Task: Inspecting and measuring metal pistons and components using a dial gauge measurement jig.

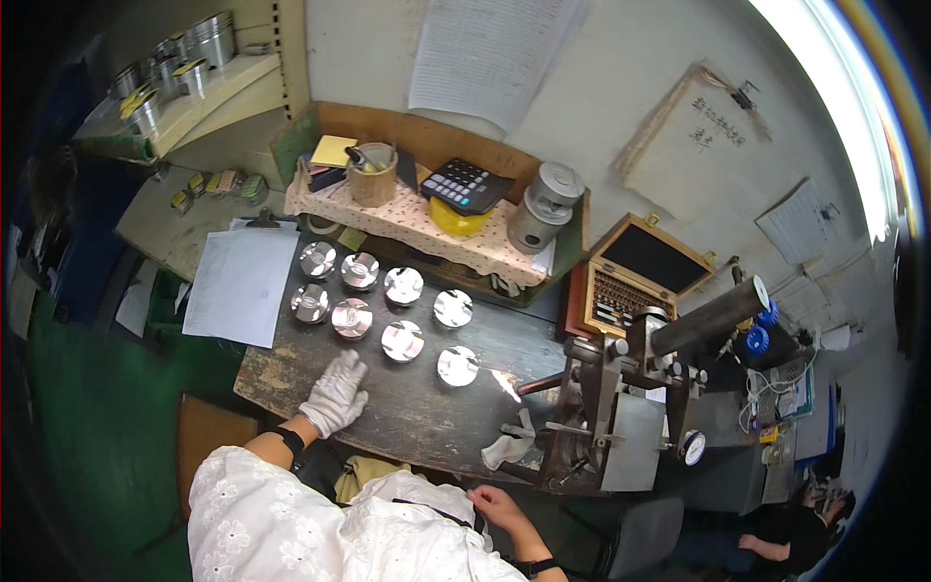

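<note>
My left hand (335,396), in a white glove, lies on the dark wooden table (427,417) with its fingers stretched out and nothing in it. Just beyond its fingertips stand several shiny metal pistons in two rows; a near-row piston (352,318) and the far-left piston (317,259) are among them. My bare right hand (497,506) is low in front of my body, below the table's near edge. Its fingers are curled in, and what they hold, if anything, is hidden. An empty white glove (511,441) rests on the table ahead of it.
A metal gauging stand (621,378) with a dial gauge (691,446) occupies the table's right side. Behind it sits an opened wooden gauge-block box (630,276). Papers on a clipboard (240,281) lie at left. A raised shelf holds a calculator (465,186). Another person (800,538) sits far right.
</note>
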